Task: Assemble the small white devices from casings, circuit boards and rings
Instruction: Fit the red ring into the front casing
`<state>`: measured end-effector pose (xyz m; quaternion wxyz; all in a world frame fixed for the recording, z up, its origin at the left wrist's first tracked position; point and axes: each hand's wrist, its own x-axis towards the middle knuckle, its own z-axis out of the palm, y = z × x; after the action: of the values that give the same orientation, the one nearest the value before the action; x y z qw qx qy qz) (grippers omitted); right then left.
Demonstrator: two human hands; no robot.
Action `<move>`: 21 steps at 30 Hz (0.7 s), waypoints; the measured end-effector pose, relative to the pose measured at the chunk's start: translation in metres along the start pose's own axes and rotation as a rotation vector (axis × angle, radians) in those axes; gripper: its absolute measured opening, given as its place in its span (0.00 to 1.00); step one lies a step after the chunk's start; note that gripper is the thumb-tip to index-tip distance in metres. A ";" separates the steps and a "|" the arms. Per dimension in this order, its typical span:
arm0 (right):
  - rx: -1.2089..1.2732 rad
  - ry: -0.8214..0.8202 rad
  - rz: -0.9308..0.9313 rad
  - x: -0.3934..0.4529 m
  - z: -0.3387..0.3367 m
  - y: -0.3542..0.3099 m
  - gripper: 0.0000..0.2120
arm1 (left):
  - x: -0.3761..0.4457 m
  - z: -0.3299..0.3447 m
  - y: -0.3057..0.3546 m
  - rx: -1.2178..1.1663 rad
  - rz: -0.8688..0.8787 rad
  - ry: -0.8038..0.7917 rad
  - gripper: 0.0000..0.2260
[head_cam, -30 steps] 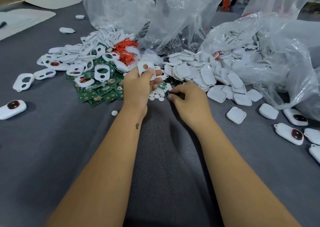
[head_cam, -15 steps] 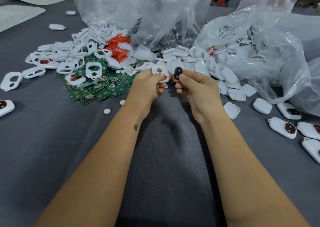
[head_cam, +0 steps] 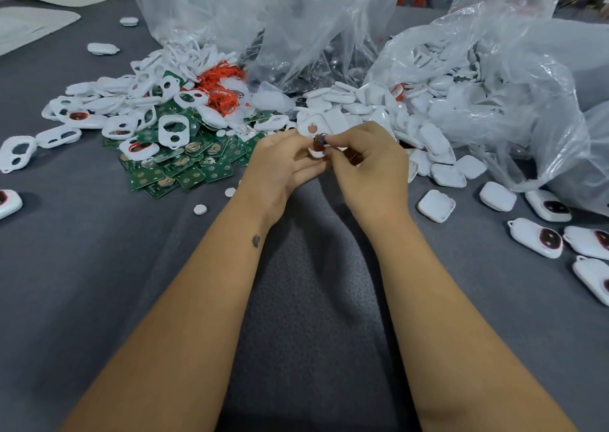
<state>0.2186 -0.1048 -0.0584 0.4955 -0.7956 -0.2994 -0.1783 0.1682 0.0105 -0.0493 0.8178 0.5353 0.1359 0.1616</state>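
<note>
Hands meet over a grey cloth-covered table (head_cam: 99,300) as a worker builds small white devices. The left hand (head_cam: 280,165) grips a white casing (head_cam: 314,135) between curled fingers, holding it above the cloth just in front of the parts heap; the right hand (head_cam: 369,165) pinches a small dark round piece (head_cam: 319,139) against it. Seating it well likely means squaring the piece to the casing's opening, then pressing evenly. Glossy, rounded shells spill from crinkled clear plastic bags (head_cam: 510,85); flat green circuit boards (head_cam: 184,171) lie heaped at left beside orange rings (head_cam: 224,82). Finished devices (head_cam: 535,237) with dark windows rest at right.
</note>
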 end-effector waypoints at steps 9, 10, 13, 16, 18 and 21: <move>-0.124 -0.010 -0.185 0.000 0.001 -0.002 0.12 | 0.000 -0.002 -0.004 0.081 0.054 -0.038 0.09; -0.129 -0.012 -0.183 -0.001 0.001 -0.002 0.14 | 0.000 -0.003 -0.005 0.084 0.070 -0.040 0.09; -0.100 -0.064 -0.104 -0.003 0.001 -0.002 0.20 | 0.001 -0.007 -0.005 0.072 0.106 -0.013 0.09; 0.060 -0.096 0.024 -0.002 0.003 -0.004 0.20 | 0.000 -0.008 -0.005 0.033 0.116 -0.006 0.10; 0.136 -0.062 0.081 -0.002 0.002 -0.007 0.18 | 0.000 -0.007 -0.005 0.005 0.116 -0.010 0.11; 0.049 -0.127 0.022 -0.003 0.002 -0.005 0.18 | 0.000 -0.007 -0.004 0.006 0.113 0.022 0.10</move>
<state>0.2135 -0.1023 -0.0578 0.4966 -0.7962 -0.3259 -0.1147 0.1664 0.0145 -0.0560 0.8042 0.5429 0.1149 0.2128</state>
